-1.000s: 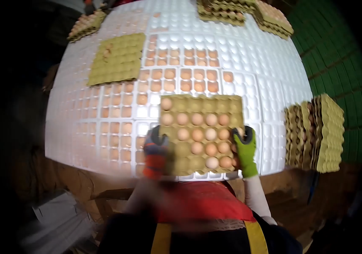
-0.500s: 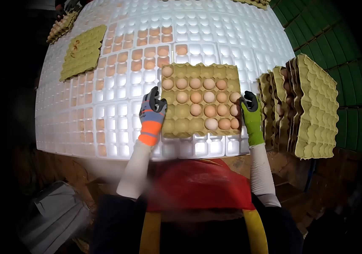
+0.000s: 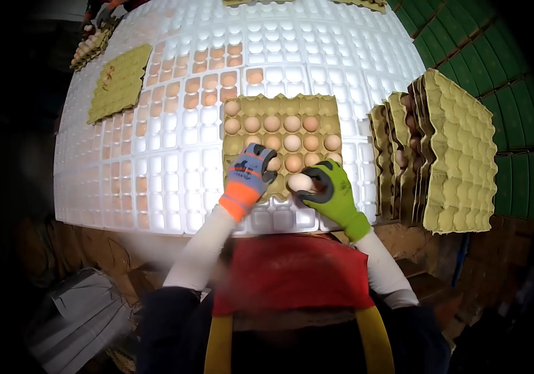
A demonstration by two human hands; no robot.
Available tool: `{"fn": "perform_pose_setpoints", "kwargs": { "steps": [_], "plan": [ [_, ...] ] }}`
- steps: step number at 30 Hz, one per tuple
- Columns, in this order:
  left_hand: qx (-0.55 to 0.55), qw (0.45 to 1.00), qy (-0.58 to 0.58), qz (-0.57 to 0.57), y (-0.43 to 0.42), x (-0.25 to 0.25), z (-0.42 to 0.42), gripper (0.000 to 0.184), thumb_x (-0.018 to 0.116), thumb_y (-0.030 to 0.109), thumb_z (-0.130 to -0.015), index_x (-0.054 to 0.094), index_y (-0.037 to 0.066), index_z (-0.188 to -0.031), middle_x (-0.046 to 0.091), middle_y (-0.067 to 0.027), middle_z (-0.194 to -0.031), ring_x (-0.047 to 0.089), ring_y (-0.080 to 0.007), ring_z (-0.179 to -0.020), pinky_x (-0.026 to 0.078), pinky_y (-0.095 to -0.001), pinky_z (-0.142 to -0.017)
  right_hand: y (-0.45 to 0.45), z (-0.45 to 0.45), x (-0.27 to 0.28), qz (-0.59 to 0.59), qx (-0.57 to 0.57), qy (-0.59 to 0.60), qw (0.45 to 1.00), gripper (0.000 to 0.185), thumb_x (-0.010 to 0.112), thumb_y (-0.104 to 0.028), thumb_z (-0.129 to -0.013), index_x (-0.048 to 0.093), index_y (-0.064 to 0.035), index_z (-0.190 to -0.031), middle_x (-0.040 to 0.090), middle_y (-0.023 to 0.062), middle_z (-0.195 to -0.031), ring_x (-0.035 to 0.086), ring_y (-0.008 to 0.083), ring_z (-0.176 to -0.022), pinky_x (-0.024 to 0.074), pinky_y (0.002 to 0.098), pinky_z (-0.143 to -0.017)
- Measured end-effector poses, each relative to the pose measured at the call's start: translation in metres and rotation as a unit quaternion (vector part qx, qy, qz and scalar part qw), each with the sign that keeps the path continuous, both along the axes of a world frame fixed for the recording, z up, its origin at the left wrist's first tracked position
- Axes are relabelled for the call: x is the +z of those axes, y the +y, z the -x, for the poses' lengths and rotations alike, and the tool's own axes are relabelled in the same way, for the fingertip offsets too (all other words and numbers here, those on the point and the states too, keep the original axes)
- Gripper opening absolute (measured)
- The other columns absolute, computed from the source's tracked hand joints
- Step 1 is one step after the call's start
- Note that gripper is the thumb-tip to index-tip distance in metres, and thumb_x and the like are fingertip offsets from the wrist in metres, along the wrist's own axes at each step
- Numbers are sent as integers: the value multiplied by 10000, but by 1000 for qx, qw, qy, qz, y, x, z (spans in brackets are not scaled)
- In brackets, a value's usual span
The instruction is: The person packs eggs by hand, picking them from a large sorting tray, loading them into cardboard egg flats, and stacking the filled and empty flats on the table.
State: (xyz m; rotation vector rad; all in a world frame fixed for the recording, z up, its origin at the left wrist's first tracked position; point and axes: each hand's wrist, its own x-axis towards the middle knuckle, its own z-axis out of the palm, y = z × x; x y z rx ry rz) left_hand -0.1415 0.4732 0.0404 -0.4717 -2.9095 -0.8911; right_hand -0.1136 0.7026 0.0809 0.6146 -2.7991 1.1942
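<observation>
A yellowish pulp egg tray point(image 3: 326, 107) lies on white plastic trays in front of me, with several brown and pale eggs point(image 3: 292, 143) in its cups. My left hand point(image 3: 249, 171), in a blue and orange glove, reaches over its left side. Its fingers curl around a brown egg point(image 3: 272, 163) in the tray. At the front right corner, my right hand point(image 3: 334, 192) in a green glove closes around a pale egg point(image 3: 300, 182). A darker egg shows partly between its thumb and fingers. The gloves hide part of the front rows.
White moulded trays point(image 3: 167, 159) cover the table, some cells holding eggs. A stack of pulp trays point(image 3: 457, 149) with eggs between stands at right. Another pulp tray point(image 3: 117, 82) lies at left. At the far left, another person's gloved hands point(image 3: 100, 15) are by a loaded tray point(image 3: 89, 50).
Both hands have moved from the tray's sides in over its front rows, and their fingers have closed around eggs. My view has shifted slightly, so the tray appears further left.
</observation>
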Motion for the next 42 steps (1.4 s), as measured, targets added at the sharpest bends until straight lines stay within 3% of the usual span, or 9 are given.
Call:
{"fn": "perform_pose_setpoints", "kwargs": {
  "steps": [4, 10, 14, 17, 18, 19, 24, 36, 42],
  "plan": [
    [120, 939, -135, -293, -12, 16, -18, 519, 776, 97, -762, 587, 84, -1246, 615, -66, -1129, 640, -203, -1018, 539, -331, -830, 29, -9, 6, 500, -85, -339, 793, 503, 702, -152, -859, 503, -13, -1299, 585, 94, -1189, 613, 189, -1078, 549, 312, -882],
    [182, 763, -144, -604, -61, 11, -7, 512, 680, -15, -821, 522, -9, -1308, 624, -103, -1159, 628, -161, -1011, 546, -283, -828, -5, 26, 12, 74, -60, -90, 991, 380, 736, -150, -750, 643, -55, -1106, 647, 99, -984, 626, 263, -910, 504, 368, -812],
    [317, 689, -79, -647, -141, 13, 40, 487, 644, -16, -840, 550, 58, -1312, 647, -70, -1121, 643, -135, -868, 544, -261, -659, -30, 40, -25, -200, 12, 25, 979, 419, 710, -210, -767, 628, -133, -1171, 627, 102, -1114, 604, 303, -984, 486, 414, -786],
    [417, 674, 13, -610, -239, -7, 101, 405, 734, 43, -834, 614, 83, -1219, 664, -33, -1066, 640, -133, -817, 534, -245, -637, -31, 39, -58, 264, -51, -246, 931, 455, 710, -201, -760, 615, -126, -1199, 620, 114, -1161, 594, 314, -1022, 479, 441, -818],
    [438, 698, 67, -563, -277, -25, 126, 401, 769, 77, -824, 619, 79, -1197, 663, -31, -1063, 639, -138, -828, 535, -256, -633, -39, 46, -49, 407, -82, -320, 851, 467, 710, -198, -758, 610, -123, -1208, 618, 118, -1176, 591, 317, -1035, 477, 450, -829],
    [436, 730, 94, -518, -312, -29, 145, 416, 807, 115, -787, 634, 67, -1162, 669, -49, -1069, 641, -149, -849, 538, -284, -662, -57, 45, 3, 110, -39, -177, 977, 418, 719, -194, -724, 623, -125, -1125, 610, 117, -1087, 579, 333, -1000, 465, 449, -827],
    [491, 850, 178, 64, -391, -6, 204, 484, 839, 240, -691, 660, 117, -1123, 637, -120, -1094, 622, -295, -1018, 521, -386, -870, -49, 53, -3, -253, -1, -103, 962, 487, 724, -196, -715, 621, -148, -1188, 626, 128, -1167, 587, 336, -1094, 472, 447, -868],
    [299, 895, 173, -281, -332, 2, 168, 322, 740, 108, -844, 667, 79, -1155, 661, -62, -1014, 608, -126, -819, 513, -282, -707, -46, 35, -15, -292, 1, 70, 954, 372, 646, -145, -724, 607, -71, -1086, 605, 142, -1032, 574, 340, -900, 468, 443, -745],
    [-88, 994, 51, -29, -123, 39, 52, 361, 736, 210, -798, 663, 98, -1133, 630, -104, -1136, 595, -322, -1012, 502, -409, -869, -45, 46, -4, -257, 12, 40, 966, 344, 674, -182, -778, 610, -79, -1100, 610, 103, -1019, 602, 293, -838, 486, 397, -702]
  ]
}}
